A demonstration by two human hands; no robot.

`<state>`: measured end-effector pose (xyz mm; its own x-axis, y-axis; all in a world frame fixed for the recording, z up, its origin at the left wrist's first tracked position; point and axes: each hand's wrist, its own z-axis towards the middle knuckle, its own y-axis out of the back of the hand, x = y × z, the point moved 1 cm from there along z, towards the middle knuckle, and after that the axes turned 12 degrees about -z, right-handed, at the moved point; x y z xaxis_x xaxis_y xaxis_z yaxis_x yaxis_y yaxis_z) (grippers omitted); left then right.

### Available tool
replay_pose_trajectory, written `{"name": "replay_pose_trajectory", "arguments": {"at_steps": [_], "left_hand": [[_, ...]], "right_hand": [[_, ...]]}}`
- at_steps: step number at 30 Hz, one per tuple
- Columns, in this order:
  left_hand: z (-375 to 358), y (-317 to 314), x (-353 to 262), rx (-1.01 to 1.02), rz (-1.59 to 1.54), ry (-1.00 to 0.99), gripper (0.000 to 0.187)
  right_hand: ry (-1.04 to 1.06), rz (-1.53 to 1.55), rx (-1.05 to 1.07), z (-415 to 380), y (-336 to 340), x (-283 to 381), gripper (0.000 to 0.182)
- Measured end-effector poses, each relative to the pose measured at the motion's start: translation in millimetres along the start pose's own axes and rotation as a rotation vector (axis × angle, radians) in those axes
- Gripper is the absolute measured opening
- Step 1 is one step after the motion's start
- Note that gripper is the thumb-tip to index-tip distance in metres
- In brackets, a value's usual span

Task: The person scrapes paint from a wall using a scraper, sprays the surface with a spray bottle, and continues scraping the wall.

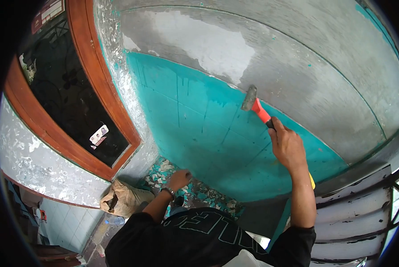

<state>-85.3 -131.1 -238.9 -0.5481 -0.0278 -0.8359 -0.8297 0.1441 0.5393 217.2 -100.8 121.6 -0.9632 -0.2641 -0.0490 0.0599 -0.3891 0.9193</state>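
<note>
My right hand (288,144) is wrapped round the dark grip of a hammer (262,111) with a red-and-black handle. Its worn grey head lies over the border where the teal tiled lower wall (195,107) meets the bare grey upper wall (293,84). Lower and to the left, my left hand (180,179), a band at its wrist, is closed in front of the foot of the wall; what its fingers hold, if anything, I cannot tell. Teal and grey broken chips (199,193) cover the floor below it.
A crumpled brown sack (124,199) stands by the corner, beneath a wood-framed dark window (74,89). Near the sack lies a clear plastic bottle (115,220). White slats with dark bars (353,224) are at the lower right. Peeling plaster (119,66) edges the window.
</note>
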Motion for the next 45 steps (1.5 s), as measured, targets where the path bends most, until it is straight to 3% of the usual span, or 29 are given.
{"name": "replay_pose_trajectory", "arguments": {"at_steps": [5, 10, 14, 16, 18, 22, 24, 25, 28, 31, 34, 40, 45], "left_hand": [[-54.9, 9.5, 91.5, 0.044, 0.173, 0.208, 0.033], [-74.4, 40.1, 90.2, -0.008, 0.097, 0.275, 0.036], [-48.0, 59.6, 8.1, -0.348, -0.214, 0.002, 0.028], [-33.2, 80.8, -71.7, -0.512, -0.1, -0.443, 0.032], [-23.7, 101.2, -157.7, -0.584, -0.059, -0.727, 0.039], [14.8, 99.7, -252.0, -0.465, 0.161, -1.133, 0.058], [34.5, 85.2, -272.2, -0.358, 0.214, -1.195, 0.066], [39.0, 78.5, -282.1, -0.356, 0.208, -1.196, 0.066], [44.8, 66.2, -310.2, -0.305, 0.285, -1.338, 0.051], [55.8, 71.6, -330.4, -0.272, 0.26, -1.419, 0.008], [63.4, 76.5, -333.2, -0.234, 0.255, -1.422, 0.005], [64.1, 54.0, -346.3, -0.36, 0.149, -1.507, 0.003], [75.8, 49.5, -355.4, -0.26, 0.127, -1.445, 0.008]], "right_hand": [[0.032, -0.181, 0.083, 35.5, 6.9, 35.6, 0.026], [0.092, -0.25, 0.135, 72.9, -10.0, 67.1, 0.024], [0.182, -0.116, 0.108, 85.4, -67.8, 104.3, 0.025], [0.207, -0.043, 0.127, 71.4, -74.5, 107.1, 0.025], [0.157, 0.128, 0.238, 49.7, -76.3, 100.0, 0.028], [0.172, 0.264, 0.246, 10.6, -56.5, 85.4, 0.029], [-0.036, 0.397, 0.226, -1.5, -30.4, 77.7, 0.033], [-0.04, 0.393, 0.228, -7.3, -26.0, 67.2, 0.033], [-0.093, 0.503, 0.221, -32.9, -6.9, 36.0, 0.038], [-0.184, 0.285, 0.266, -73.5, 13.7, 16.3, 0.037], [-0.262, 0.298, 0.22, -114.1, 20.4, -1.6, 0.039], [-0.358, 0.288, 0.038, -134.9, 43.9, -10.0, 0.044], [-0.178, 0.214, -0.081, -102.9, 65.8, -6.4, 0.039]]}}
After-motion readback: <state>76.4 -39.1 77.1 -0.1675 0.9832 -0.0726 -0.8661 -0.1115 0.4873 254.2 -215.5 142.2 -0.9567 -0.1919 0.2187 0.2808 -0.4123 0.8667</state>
